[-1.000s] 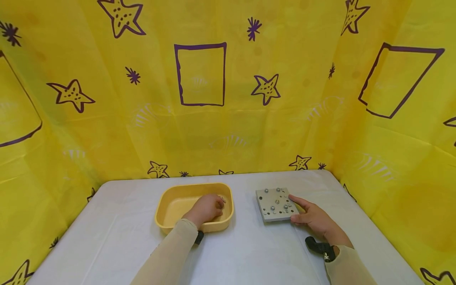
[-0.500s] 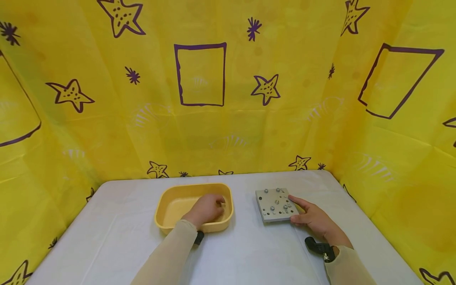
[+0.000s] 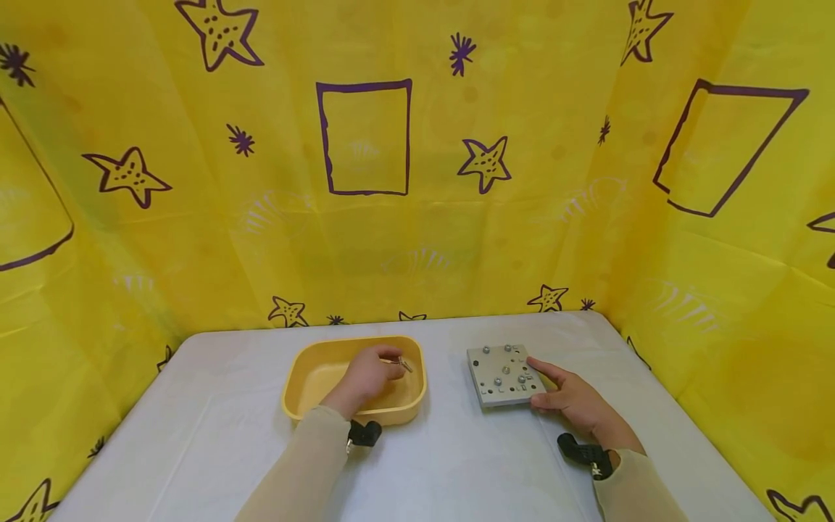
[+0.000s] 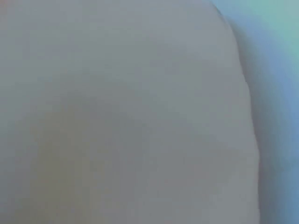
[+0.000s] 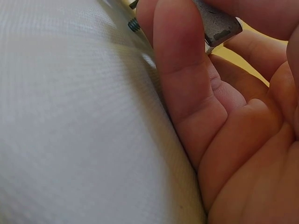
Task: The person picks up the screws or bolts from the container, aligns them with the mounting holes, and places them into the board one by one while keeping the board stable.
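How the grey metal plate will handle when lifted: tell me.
The grey metal plate is likely stiff, as its edges look thick and straight. It seems heavy for its size, judging by its metallic look. Flat and squarish, it is unlikely to roll.

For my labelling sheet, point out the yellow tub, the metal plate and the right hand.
Yellow tub [image 3: 399,416]: head view, outside of its near wall.
Metal plate [image 3: 492,369]: head view, bare part of its upper face.
Right hand [image 3: 579,400]: head view, middle of the hand.
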A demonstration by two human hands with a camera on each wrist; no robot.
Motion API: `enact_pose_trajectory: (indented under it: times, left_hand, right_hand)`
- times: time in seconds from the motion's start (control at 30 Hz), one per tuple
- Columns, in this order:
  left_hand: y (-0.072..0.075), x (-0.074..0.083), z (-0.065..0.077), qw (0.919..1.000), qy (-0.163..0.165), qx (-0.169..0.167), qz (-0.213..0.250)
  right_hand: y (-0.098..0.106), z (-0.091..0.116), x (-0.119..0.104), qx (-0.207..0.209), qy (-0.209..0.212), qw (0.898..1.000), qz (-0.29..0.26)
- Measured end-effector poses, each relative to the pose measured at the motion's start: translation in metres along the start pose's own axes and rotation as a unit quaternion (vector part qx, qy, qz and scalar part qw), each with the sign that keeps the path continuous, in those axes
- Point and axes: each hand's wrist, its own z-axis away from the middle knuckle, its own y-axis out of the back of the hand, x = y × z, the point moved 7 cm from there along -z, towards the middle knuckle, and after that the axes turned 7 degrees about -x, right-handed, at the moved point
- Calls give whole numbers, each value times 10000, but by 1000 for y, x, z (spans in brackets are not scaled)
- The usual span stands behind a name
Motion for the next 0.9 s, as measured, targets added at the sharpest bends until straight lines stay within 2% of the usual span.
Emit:
enact_pose_trajectory:
  times: [0.07,0.13,0.23,0.33,0.4,0.57,0.8,0.9]
  left_hand:
    - [0,0,1,9989,37,53,463]
    - [-1,1,1,9940,18,63,1093]
    - [-5,0,0,9783,35,31,2070]
    - [-9,0,-2,9630,107,13,2692]
    - [-10,3,-2,9602,161,-12,2788]
    - [-14,14,0,9595,189,-101,2808]
    - [-28,39,1,9574,-146,-371,2860]
    - [-38,49,2,9606,-269,-515,2717]
  right_hand:
    - [0,0,0,-5,2,10000,10]
    - [0,-1,1,21,-12,10000,-18]
    - [0,0,1,26,-19,10000,-33]
    - [0,1,2,44,-28,10000,-49]
    - [-1,1,1,43,-26,10000,-63]
    - [-1,2,-1,18,14,9999,-120]
    - [0,1,-2,13,36,10000,-10]
    - [0,1,-2,7,28,10000,3]
